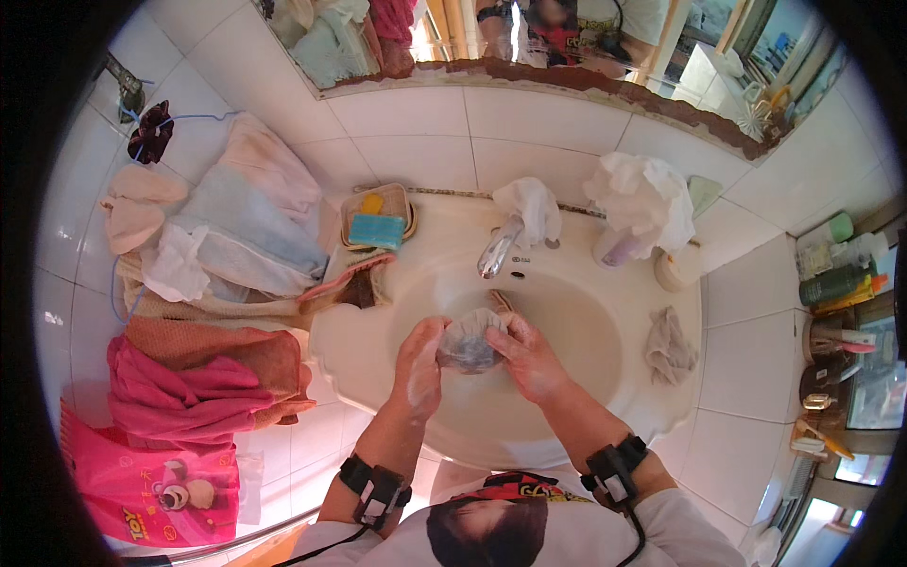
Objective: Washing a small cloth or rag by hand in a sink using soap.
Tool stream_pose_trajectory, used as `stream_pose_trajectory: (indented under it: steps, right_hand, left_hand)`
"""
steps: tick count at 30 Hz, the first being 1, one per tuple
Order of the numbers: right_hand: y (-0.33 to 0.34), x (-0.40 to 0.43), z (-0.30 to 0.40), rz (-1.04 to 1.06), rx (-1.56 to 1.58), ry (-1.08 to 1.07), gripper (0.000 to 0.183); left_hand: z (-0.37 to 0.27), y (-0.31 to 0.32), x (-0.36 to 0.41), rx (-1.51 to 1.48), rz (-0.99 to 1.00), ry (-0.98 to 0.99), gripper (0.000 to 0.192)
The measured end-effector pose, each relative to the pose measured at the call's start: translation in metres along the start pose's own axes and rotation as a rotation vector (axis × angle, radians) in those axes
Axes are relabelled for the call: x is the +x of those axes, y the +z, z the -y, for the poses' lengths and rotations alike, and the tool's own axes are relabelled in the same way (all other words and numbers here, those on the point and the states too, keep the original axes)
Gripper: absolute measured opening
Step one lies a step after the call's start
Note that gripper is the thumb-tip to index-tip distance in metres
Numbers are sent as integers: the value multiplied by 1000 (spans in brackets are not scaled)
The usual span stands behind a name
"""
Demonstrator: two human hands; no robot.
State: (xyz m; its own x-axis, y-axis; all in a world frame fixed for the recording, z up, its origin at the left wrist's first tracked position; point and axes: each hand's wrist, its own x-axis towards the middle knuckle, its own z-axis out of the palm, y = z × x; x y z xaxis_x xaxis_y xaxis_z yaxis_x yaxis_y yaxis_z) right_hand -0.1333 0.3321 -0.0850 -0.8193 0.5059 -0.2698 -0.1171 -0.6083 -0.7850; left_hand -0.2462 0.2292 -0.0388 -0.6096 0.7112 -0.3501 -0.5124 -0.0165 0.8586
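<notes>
Over the white washbasin (453, 422), both hands grip a rounded grey cloth item (470, 344) that looks wet. My left hand (423, 361) holds its left edge, with whitish lather on the thumb and wrist. My right hand (528, 354) holds its right edge, thumb laid over the front. Just beyond my right fingers, a small brownish object (500, 300) lies in the bowl, partly hidden; I cannot tell what it is. The chrome faucet (498, 249) points toward me above the bowl, and a white cloth or plastic cover (530, 205) drapes its top.
At the rear left of the rim sits a soap dish (394, 194) with a blue soap bar (375, 231) and a pink-edged brush (347, 278). A crumpled grey cloth (670, 347) lies on the right rim. Towels (191, 390) hang at left; bottles (836, 283) line a right ledge.
</notes>
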Motion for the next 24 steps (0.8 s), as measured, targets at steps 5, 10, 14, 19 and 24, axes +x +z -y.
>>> stream_pose_trajectory:
  steps: [5, 10, 14, 19, 24]
  right_hand:
    - [27, -8, 14, -40, -483, -110, 14]
    - [38, -11, 9, -293, -533, -246, 15]
    - [59, -11, 5, -108, -1080, -675, 17]
    - [31, 13, 11, -365, -1356, -505, 30]
    - [54, -8, 8, -83, -1241, -693, 24]
  left_hand:
    - [1, 8, 12, 212, -44, 141, 30]
    - [7, 21, 14, 40, -204, -54, 40]
    - [28, 7, 16, 86, -137, -167, 41]
    - [30, 35, 7, -88, -93, -138, 43]
    - [33, 10, 3, -282, -8, -177, 40]
